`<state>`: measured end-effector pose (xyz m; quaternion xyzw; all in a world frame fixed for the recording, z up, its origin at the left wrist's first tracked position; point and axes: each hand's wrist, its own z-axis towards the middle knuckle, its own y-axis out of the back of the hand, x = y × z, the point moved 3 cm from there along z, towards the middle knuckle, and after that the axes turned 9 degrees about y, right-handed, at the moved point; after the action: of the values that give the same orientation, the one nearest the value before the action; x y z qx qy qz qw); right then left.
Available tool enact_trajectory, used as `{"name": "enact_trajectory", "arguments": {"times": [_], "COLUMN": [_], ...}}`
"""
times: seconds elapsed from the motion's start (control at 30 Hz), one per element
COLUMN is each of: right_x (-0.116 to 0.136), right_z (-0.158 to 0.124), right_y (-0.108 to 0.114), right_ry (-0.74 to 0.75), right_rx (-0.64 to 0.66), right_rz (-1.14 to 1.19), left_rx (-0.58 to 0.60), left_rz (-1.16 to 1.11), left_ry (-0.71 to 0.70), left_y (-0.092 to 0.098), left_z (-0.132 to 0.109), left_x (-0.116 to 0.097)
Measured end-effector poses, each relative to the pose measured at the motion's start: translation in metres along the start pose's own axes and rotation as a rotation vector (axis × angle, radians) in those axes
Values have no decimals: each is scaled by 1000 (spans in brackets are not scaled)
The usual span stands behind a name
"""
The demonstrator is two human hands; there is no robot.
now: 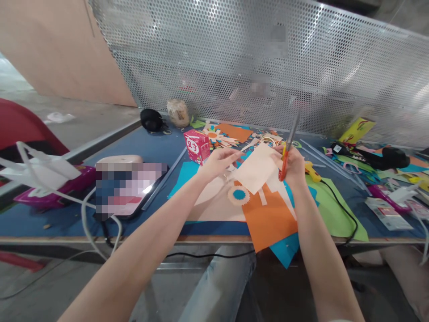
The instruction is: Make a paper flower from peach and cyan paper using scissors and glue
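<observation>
My right hand (pixel 293 163) holds a pair of scissors (pixel 285 156) with orange handles, the blades pointing up and away. Its fingers also pinch the right edge of a cream paper sheet (pixel 258 167), raised above the table. Left of that sheet is my left hand (pixel 221 162), fingers bent and drawn together. A thin cream strip (pixel 250 144) shows at its fingertips, but whether it is held I cannot tell. Below lie a cream fringed paper flower (pixel 239 195) with a blue centre, an orange sheet (pixel 271 219) and a blue sheet (pixel 286 250).
A pink box (pixel 197 146) stands beyond my left forearm. Left of it lies a tablet-like device (pixel 147 188). Paper scraps (pixel 221 134) lie at the back, before a perforated metal screen (pixel 214 58). To the right are a yellow glue gun (pixel 312 171) with a black cord and a green sheet (pixel 342 210).
</observation>
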<state>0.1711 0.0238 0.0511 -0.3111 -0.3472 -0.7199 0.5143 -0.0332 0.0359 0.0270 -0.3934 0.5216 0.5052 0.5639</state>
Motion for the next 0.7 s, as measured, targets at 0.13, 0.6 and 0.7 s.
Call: {"name": "enact_trajectory", "arguments": {"times": [0.13,0.6,0.7], "right_x": [9,-1,0], "right_z": [-4,-12,-16], "right_y": [-5,-10,-15], "right_ry": [31,248,187], "right_rx": [90,274,394], "right_rz": [-85,-562,-589], "left_rx": [144,-497,-573], "left_rz": [37,-451,-526], "left_ry": [34,-173,-179], "left_y": [-8,24,29], "left_z": [-4,0,0], "left_x": [4,-8,-9]}}
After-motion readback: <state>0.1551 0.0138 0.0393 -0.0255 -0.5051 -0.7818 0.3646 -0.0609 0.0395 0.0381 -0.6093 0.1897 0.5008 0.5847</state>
